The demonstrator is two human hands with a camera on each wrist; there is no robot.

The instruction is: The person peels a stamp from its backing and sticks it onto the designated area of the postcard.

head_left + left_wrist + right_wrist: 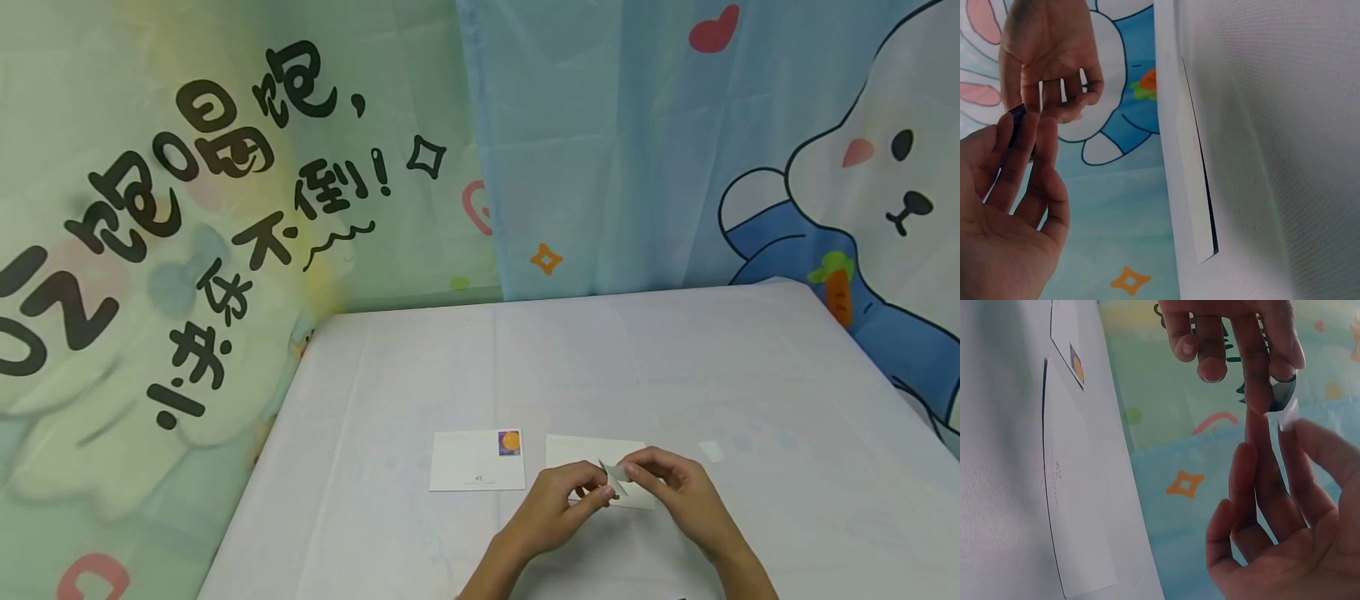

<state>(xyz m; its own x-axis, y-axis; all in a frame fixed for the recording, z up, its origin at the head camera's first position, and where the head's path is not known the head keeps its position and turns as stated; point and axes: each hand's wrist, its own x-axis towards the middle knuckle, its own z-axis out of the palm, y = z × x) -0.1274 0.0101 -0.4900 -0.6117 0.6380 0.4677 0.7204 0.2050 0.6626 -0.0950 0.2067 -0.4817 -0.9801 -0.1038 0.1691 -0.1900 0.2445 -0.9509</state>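
My left hand [558,504] pinches a small dark stamp-like sticker [1284,394] between thumb and fingers; its glossy surface curls in the right wrist view. My right hand [682,487] pinches a pale flap [1288,415] at the sticker's edge, which looks like backing paper partly lifted from it. Both hands are raised over a blank-looking white postcard [573,447], partly hidden by them in the head view. To its left lies another white postcard [461,462], bearing an orange and purple stamp [509,442] in its upper right corner.
A small white paper scrap [712,452] lies right of the hands on the white-covered table [420,367]. Printed curtains, one green with black lettering [255,158] and one blue with a cartoon animal [862,183], hang behind and beside the table.
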